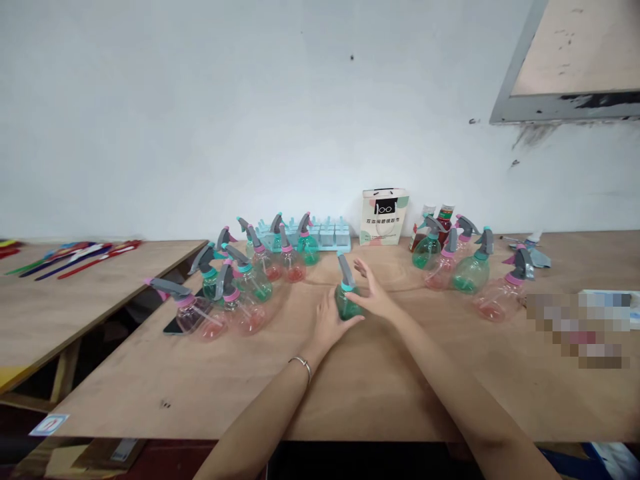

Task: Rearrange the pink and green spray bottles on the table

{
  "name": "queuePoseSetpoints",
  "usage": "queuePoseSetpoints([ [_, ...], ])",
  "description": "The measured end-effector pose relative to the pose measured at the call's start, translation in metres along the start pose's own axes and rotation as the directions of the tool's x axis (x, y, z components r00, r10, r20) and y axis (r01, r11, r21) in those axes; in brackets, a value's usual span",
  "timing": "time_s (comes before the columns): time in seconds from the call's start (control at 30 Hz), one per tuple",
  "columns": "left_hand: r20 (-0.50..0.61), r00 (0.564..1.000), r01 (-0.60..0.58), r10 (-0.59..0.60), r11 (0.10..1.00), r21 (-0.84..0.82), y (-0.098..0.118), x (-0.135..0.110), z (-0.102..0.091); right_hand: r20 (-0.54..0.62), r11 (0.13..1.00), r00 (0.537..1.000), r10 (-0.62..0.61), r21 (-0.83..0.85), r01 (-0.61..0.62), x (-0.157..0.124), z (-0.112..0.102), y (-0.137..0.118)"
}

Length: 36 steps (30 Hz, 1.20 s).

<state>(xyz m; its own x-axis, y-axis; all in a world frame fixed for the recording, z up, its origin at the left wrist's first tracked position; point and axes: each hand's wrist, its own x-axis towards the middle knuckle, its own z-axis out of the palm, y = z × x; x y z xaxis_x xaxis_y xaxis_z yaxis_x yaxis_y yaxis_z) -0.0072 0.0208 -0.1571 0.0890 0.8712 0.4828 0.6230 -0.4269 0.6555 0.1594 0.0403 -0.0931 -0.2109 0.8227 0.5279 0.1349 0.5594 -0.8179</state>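
A green spray bottle (349,308) with a grey and turquoise spray head stands upright on the table in front of me. My left hand (329,325) cups its lower left side, thumb across the front near the base. Over on the bottle's right, my right hand (376,297) has its fingers spread, with the thumb at the neck. Left of my hands stand several pink and green spray bottles (250,313), the closest one a pink bottle (197,317) with its head turned left. More such bottles are grouped to the right, including a pink bottle (495,300).
Against the wall are a pale blue popsicle mould (335,237), a paper bag (384,223) and red bottles (444,223). A dark phone (173,327) lies beneath the left bottles. Another table (90,300) holds coloured strips (97,257).
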Motion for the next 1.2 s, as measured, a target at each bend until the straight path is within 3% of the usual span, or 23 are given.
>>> queuePoseSetpoints([
  [0.13,0.060,0.986,-0.156,0.153,0.987,0.039,0.006,-0.011,0.003,0.050,0.992,0.998,0.030,0.120,-0.035,0.021,0.017,-0.016],
  [0.2,0.032,0.969,-0.245,0.245,0.970,-0.006,-0.001,-0.009,-0.005,0.042,0.987,0.998,0.056,0.151,-0.062,0.026,0.013,-0.016],
  [0.27,-0.046,0.967,-0.253,0.252,0.967,-0.028,-0.014,0.002,-0.017,0.010,0.978,0.996,0.090,0.188,-0.090,0.030,0.006,-0.014],
  [0.33,-0.204,0.964,-0.178,0.169,0.984,-0.024,-0.029,0.023,-0.032,-0.025,0.967,0.992,0.124,0.229,-0.115,0.034,-0.002,-0.010],
  [0.37,-0.381,0.921,-0.109,0.085,0.993,-0.042,-0.036,0.035,-0.040,-0.031,0.960,0.990,0.135,0.252,-0.122,0.036,-0.006,-0.009],
  [0.4,-0.491,0.871,-0.053,0.016,0.997,-0.061,-0.043,0.049,-0.048,-0.030,0.952,0.990,0.141,0.279,-0.127,0.038,-0.010,-0.007],
  [0.47,-0.603,0.793,0.038,-0.092,0.994,-0.102,-0.055,0.078,-0.061,-0.015,0.931,0.989,0.148,0.339,-0.134,0.041,-0.016,-0.004],
  [0.57,-0.576,0.792,0.152,-0.200,0.980,-0.132,-0.067,0.117,-0.073,0.003,0.906,0.987,0.159,0.398,-0.147,0.043,-0.019,0.001],
  [0.67,-0.498,0.819,0.253,-0.285,0.958,-0.132,-0.071,0.136,-0.073,0.006,0.900,0.985,0.170,0.407,-0.157,0.043,-0.018,0.005],
  [0.77,-0.465,0.838,0.269,-0.285,0.958,-0.103,-0.064,0.128,-0.060,0.015,0.883,0.983,0.182,0.437,-0.170,0.043,-0.018,0.007],
  [0.9,-0.367,0.914,0.166,-0.170,0.985,-0.043,-0.040,0.082,-0.031,0.111,0.813,0.965,0.237,0.521,-0.259,0.041,-0.022,0.000],
  [1.07,-0.239,0.965,0.036,-0.111,0.953,-0.299,-0.016,0.030,-0.004,0.259,0.752,0.928,0.267,0.546,-0.369,0.040,-0.028,-0.014],
  [1.2,-0.163,0.983,0.025,-0.083,0.945,-0.328,-0.016,0.022,-0.002,0.243,0.746,0.939,0.244,0.571,-0.342,0.043,-0.028,-0.015],
])
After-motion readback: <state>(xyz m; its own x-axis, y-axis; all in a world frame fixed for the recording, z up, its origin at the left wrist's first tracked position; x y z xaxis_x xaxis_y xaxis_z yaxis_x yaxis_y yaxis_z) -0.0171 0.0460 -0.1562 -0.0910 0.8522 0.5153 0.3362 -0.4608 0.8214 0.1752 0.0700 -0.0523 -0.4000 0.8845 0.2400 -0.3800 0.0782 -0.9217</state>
